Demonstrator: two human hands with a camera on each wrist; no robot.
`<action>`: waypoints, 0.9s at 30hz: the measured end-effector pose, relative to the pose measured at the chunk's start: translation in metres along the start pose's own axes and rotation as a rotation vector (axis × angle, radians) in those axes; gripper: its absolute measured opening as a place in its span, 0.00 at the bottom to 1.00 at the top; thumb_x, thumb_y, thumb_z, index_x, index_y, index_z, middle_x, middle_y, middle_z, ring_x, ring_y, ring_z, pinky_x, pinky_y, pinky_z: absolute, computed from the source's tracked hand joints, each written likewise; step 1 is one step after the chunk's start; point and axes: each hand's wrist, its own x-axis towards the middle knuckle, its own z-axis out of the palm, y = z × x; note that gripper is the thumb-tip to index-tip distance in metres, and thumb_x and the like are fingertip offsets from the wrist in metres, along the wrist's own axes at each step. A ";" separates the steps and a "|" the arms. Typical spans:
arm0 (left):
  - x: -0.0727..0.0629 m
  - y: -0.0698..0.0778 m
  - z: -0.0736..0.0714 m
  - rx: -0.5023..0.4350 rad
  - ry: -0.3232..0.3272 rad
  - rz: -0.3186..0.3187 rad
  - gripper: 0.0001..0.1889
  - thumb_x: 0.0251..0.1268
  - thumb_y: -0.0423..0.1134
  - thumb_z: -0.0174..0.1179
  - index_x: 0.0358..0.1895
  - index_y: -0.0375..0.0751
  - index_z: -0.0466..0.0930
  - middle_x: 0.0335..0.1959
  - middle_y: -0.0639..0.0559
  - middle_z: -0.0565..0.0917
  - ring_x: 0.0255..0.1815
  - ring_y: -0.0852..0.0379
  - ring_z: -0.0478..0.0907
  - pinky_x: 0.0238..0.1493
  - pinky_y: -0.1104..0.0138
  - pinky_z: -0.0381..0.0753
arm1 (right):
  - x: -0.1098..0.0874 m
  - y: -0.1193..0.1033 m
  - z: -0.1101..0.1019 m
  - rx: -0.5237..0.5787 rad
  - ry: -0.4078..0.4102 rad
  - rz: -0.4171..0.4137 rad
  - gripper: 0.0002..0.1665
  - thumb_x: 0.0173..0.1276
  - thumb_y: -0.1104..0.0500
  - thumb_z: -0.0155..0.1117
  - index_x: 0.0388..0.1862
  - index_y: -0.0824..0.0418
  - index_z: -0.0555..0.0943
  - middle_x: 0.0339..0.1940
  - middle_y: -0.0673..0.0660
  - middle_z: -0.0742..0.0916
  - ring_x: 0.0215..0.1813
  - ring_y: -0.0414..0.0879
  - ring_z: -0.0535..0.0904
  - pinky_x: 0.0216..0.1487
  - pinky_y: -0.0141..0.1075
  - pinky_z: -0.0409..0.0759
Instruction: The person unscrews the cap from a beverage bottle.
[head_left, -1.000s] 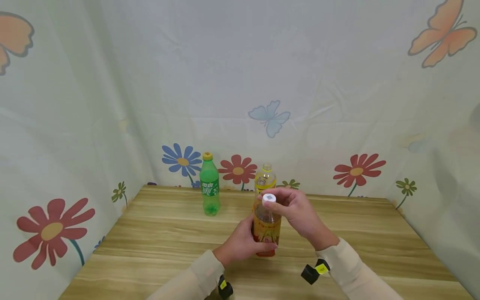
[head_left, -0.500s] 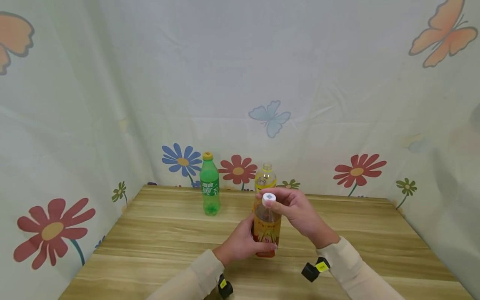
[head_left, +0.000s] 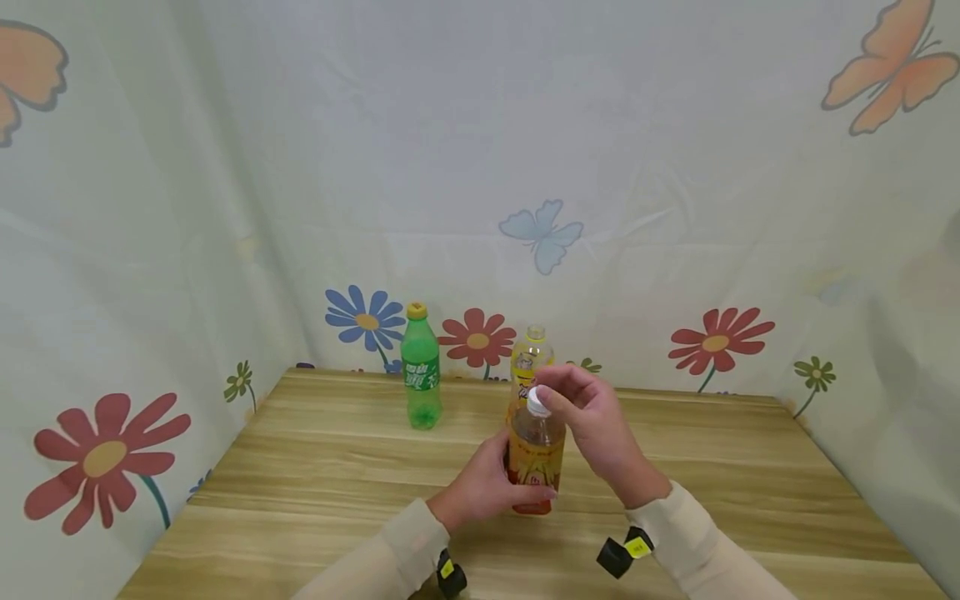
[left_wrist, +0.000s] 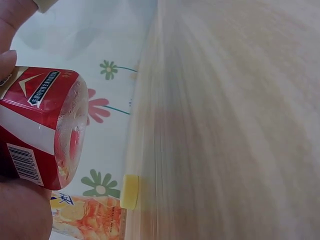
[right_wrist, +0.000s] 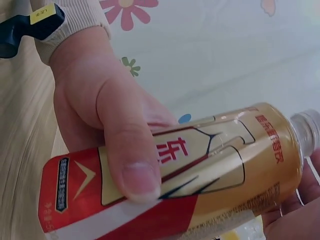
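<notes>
My left hand [head_left: 491,483] grips the lower body of a drink bottle [head_left: 536,454] with a red and gold label and holds it upright above the table. In the left wrist view the underside of this drink bottle [left_wrist: 72,132] shows, apart from the tabletop. At its top, my right hand [head_left: 602,429] has the thumb against the white bottle cap [head_left: 537,403]; the index finger is partly hidden behind the cap. The right wrist view shows the bottle's clear neck [right_wrist: 305,130] and my left thumb [right_wrist: 140,175] across the label; the cap is out of that frame.
A capless clear bottle [head_left: 531,358] with a yellow and orange label stands behind the held one. Near its base lies a yellow piece [left_wrist: 130,192], apparently a cap. A green bottle [head_left: 422,375] with a yellow cap stands left on the wooden table [head_left: 337,483].
The right hand has turned at the cap, its fingers rising and its wrist shifting slightly left. The white cap's top now faces away more. The left hand keeps its grip on the bottle.
</notes>
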 end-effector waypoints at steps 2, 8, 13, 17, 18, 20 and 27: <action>0.001 -0.001 0.000 0.003 -0.005 -0.008 0.38 0.58 0.50 0.76 0.69 0.69 0.65 0.61 0.65 0.79 0.58 0.63 0.80 0.66 0.61 0.79 | 0.000 0.000 0.002 -0.001 0.027 0.008 0.19 0.73 0.54 0.68 0.55 0.65 0.79 0.48 0.52 0.85 0.52 0.45 0.81 0.55 0.33 0.81; 0.000 0.002 0.000 0.016 -0.016 -0.005 0.37 0.60 0.49 0.75 0.70 0.66 0.65 0.62 0.63 0.80 0.59 0.62 0.80 0.66 0.59 0.79 | -0.002 -0.003 0.009 -0.049 0.112 0.029 0.24 0.58 0.56 0.82 0.47 0.63 0.80 0.45 0.54 0.85 0.50 0.50 0.82 0.53 0.36 0.83; -0.001 0.004 0.001 0.016 -0.020 0.003 0.37 0.61 0.48 0.75 0.71 0.66 0.64 0.62 0.63 0.80 0.59 0.62 0.80 0.66 0.61 0.79 | -0.004 -0.007 0.015 -0.066 0.164 0.096 0.27 0.55 0.53 0.84 0.46 0.62 0.80 0.45 0.56 0.85 0.52 0.50 0.83 0.55 0.37 0.83; 0.000 0.003 0.001 0.022 -0.017 0.008 0.38 0.60 0.49 0.75 0.71 0.69 0.64 0.62 0.65 0.79 0.59 0.63 0.80 0.66 0.63 0.79 | -0.005 -0.009 0.016 -0.058 0.181 0.114 0.27 0.55 0.53 0.84 0.45 0.63 0.79 0.46 0.57 0.84 0.52 0.50 0.82 0.55 0.38 0.83; 0.000 0.003 0.002 0.025 -0.017 0.011 0.38 0.60 0.49 0.75 0.71 0.69 0.64 0.62 0.65 0.79 0.59 0.63 0.80 0.66 0.63 0.79 | -0.005 -0.009 0.016 -0.060 0.184 0.112 0.27 0.55 0.53 0.84 0.45 0.64 0.80 0.45 0.57 0.85 0.51 0.49 0.82 0.55 0.38 0.83; 0.000 0.003 0.002 0.025 -0.016 0.011 0.38 0.60 0.49 0.75 0.71 0.69 0.64 0.62 0.66 0.79 0.59 0.64 0.80 0.66 0.63 0.79 | -0.006 -0.010 0.016 -0.059 0.188 0.100 0.26 0.55 0.53 0.84 0.44 0.64 0.81 0.44 0.57 0.85 0.50 0.49 0.82 0.54 0.38 0.83; -0.001 0.004 0.002 0.010 -0.018 0.003 0.38 0.60 0.49 0.75 0.70 0.70 0.64 0.62 0.66 0.79 0.60 0.63 0.80 0.67 0.60 0.79 | -0.006 -0.009 0.015 -0.047 0.192 0.059 0.22 0.54 0.56 0.84 0.41 0.65 0.83 0.40 0.52 0.85 0.48 0.48 0.81 0.51 0.35 0.82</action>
